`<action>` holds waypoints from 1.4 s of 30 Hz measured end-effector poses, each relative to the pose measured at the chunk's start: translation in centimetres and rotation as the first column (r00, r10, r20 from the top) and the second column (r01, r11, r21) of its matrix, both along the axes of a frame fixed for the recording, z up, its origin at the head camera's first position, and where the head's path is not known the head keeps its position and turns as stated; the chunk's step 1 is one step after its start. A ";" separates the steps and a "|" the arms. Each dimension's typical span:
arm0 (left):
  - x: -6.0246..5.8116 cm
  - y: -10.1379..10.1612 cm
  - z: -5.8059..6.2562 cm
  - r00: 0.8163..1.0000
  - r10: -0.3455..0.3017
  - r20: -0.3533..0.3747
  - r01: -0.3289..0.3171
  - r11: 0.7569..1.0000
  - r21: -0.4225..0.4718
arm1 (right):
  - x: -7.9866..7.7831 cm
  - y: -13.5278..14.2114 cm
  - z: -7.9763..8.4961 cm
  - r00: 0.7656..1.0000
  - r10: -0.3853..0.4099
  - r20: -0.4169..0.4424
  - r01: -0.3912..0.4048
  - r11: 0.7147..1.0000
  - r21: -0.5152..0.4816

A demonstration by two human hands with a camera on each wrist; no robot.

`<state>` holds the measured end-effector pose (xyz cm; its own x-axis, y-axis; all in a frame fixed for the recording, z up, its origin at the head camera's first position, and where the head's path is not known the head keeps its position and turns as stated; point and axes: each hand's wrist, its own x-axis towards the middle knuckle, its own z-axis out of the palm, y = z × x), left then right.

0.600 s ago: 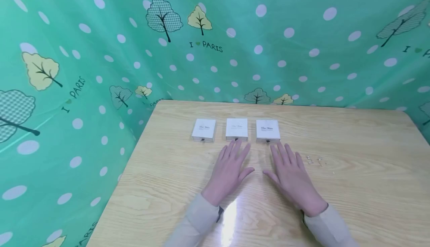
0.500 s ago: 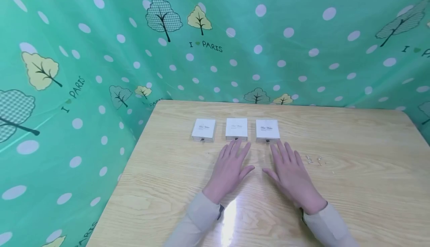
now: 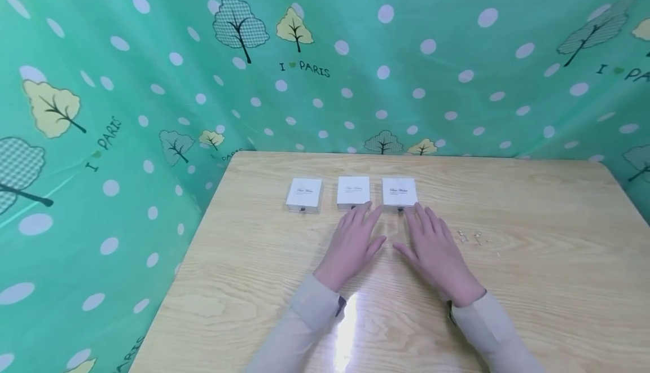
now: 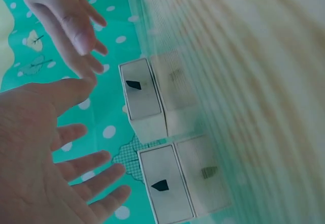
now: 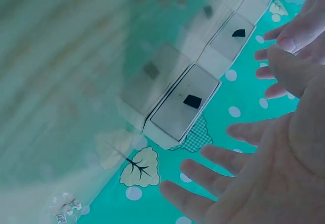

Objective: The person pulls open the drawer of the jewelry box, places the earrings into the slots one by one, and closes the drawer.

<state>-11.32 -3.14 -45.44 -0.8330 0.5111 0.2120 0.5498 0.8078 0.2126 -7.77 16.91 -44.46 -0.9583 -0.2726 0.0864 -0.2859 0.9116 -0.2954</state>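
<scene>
Three small white boxes with printed lids and dark pull tabs stand in a row: a left box (image 3: 304,192), a middle box (image 3: 354,189) and a right box (image 3: 399,191). My left hand (image 3: 352,244) has spread, nearly straight fingers just in front of the middle box, holding nothing. My right hand (image 3: 437,249) spreads its fingers by the front of the right box, also holding nothing. Whether fingertips touch the boxes cannot be told from the head view; in the left wrist view the left hand (image 4: 56,153) appears apart from them. Small shiny pieces (image 3: 462,236) lie right of the right hand.
The boxes stand on a glossy light wooden table (image 3: 228,266), which reflects them in the wrist views. A green curtain (image 3: 152,79) with white dots and tree prints hangs behind the table and along its left side.
Both hands have moved slightly forward, towards the boxes. The left hand has also shifted a little to the right. The head view has turned slightly; the boxes stay in place on the table.
</scene>
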 end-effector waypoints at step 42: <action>-5.2 4.2 0.5 0.999 0.015 0.045 -0.013 0.999 -0.036 | -5.5 0.1 0.9 0.995 -0.023 0.096 0.038 0.987 -0.155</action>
